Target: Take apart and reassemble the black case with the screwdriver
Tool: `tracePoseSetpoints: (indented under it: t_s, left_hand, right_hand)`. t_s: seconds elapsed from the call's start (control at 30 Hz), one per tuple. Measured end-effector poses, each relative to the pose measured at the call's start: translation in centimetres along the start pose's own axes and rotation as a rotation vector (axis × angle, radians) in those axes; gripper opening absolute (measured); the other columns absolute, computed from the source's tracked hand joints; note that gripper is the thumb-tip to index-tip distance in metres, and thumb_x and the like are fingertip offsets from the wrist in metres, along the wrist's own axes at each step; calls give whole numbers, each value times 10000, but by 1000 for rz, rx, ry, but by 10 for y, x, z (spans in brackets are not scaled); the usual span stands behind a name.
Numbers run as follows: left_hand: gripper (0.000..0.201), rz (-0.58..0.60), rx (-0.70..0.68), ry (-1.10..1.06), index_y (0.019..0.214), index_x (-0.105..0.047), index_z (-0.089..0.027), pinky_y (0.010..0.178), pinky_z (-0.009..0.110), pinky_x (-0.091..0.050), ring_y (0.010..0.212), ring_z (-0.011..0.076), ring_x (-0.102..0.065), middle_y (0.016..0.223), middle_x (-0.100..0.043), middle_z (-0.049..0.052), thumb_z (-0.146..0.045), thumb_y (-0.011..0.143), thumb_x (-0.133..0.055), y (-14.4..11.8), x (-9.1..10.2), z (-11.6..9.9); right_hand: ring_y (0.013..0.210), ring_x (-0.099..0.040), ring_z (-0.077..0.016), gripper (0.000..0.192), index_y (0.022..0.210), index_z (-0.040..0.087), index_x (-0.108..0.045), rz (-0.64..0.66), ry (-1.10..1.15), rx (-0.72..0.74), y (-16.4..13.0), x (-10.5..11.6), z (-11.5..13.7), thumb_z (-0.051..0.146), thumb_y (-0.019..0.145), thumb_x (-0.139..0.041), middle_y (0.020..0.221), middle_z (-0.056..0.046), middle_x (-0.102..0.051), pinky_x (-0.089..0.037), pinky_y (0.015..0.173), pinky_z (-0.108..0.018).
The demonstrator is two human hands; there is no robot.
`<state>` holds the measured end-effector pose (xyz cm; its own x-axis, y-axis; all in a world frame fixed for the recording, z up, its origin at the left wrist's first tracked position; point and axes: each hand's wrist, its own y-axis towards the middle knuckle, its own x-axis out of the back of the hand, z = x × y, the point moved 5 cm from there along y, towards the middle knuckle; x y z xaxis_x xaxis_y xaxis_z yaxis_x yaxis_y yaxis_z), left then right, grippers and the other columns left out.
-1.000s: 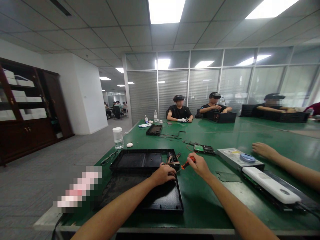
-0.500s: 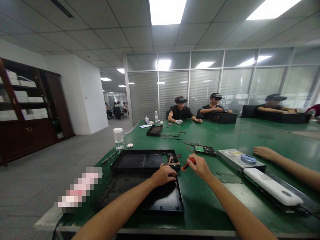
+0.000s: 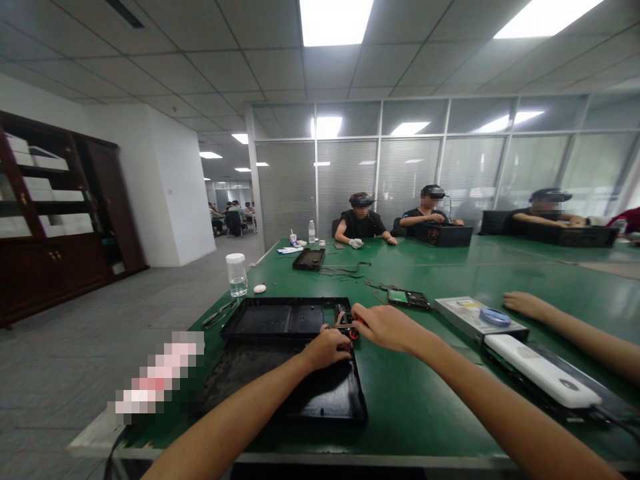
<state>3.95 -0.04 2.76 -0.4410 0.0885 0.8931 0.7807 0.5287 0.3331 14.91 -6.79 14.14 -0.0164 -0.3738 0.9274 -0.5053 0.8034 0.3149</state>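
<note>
Right hand point(image 3: 387, 327) moved left since earlier, now over wire bundle point(image 3: 342, 319) in far black tray point(image 3: 280, 319), closed on screwdriver point(image 3: 354, 333). Left hand point(image 3: 327, 348) curled, touching near tray point(image 3: 300, 393) edge; contents cannot tell.

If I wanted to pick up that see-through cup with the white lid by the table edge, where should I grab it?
Probably around the middle of the clear plastic cup, coming in from the side. It stands upright, tall and round, so fingers can wrap its wall. The white lid on top gives little to hold, and the green table around it looks bare enough for a hand.
</note>
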Motion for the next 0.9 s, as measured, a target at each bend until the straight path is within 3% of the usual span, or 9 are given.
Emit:
tracePoseSetpoints:
  t_s: [0.1, 0.2, 0.27, 0.43, 0.5, 0.57, 0.7, 0.8, 0.9]
  left_hand:
    - [128, 2, -1, -2, 821, -613, -168, 841, 289, -286, 841, 153, -543, 823, -630, 14, -259, 734, -636, -2, 1, 0]
    - [117, -8, -5, -7, 800, -606, -165, 841, 286, -290, 845, 151, -544, 825, -626, 8, -254, 730, -637, -3, 2, 0]
    - [119, -1, -6, -5, 803, -603, -166, 849, 291, -286, 846, 152, -545, 819, -625, 4, -256, 731, -634, -2, 1, 1]
    - [173, -6, -25, -23, 880, -597, -173, 840, 292, -295, 835, 158, -542, 808, -622, 5, -240, 724, -630, -2, 1, 0]
    - [208, -10, -47, -22, 920, -585, -174, 820, 279, -315, 834, 158, -535, 830, -617, 9, -209, 717, -621, -4, 1, -1]
    - [250, -10, -91, -21, 957, -572, -172, 804, 261, -333, 847, 155, -525, 862, -610, 18, -164, 710, -606, -5, 1, -2]
    - [265, -25, -128, -39, 1001, -562, -166, 816, 252, -348, 877, 149, -518, 891, -602, 32, -132, 738, -562, -6, 1, -3]
    - [178, -78, -82, -24, 947, -587, -172, 834, 271, -342, 882, 149, -523, 881, -605, 30, -158, 778, -534, -5, 4, -1]
    - [127, -73, -106, 20, 883, -621, -186, 841, 270, -337, 876, 148, -520, 865, -598, 25, -202, 773, -559, -5, 4, -1]
  right_hand:
    - [720, -610, -250, 558, 851, 144, -578, 52, -100, -113, 12, 3, 2, 586, 847, -236, 756, -146, -652, -350, 620, -295]
    - [730, -611, -248, 547, 967, 146, -562, 61, -70, -130, 22, 3, 1, 574, 850, -241, 790, -133, -656, -360, 624, -299]
    - [734, -608, -243, 540, 938, 160, -579, 58, -46, -126, 26, 1, -4, 575, 847, -245, 798, -125, -656, -358, 621, -293]
    - [653, -576, -198, 549, 663, 174, -577, -125, 91, -238, 24, -27, -37, 594, 829, -265, 651, -89, -618, -335, 580, -269]
    - [588, -534, -155, 467, 614, 179, -535, -268, 329, -275, 17, -52, -59, 544, 824, -334, 577, -36, -570, -329, 554, -247]
    - [494, -468, -118, 431, 560, 177, -482, -367, 743, -346, 6, -88, -86, 522, 801, -386, 499, 10, -497, -319, 492, -226]
    - [309, -254, -61, 307, 619, 190, -439, -582, 1655, -721, -22, -162, -134, 462, 746, -501, 375, 99, -307, -177, 323, -181]
    - [296, -221, -49, 303, 623, 206, -358, -694, 1865, -816, -29, -178, -149, 444, 782, -456, 390, 120, -237, -175, 294, -154]
    - [314, -263, -46, 291, 639, 204, -353, -663, 1976, -788, -24, -177, -150, 421, 824, -408, 435, 105, -275, -228, 291, -142]
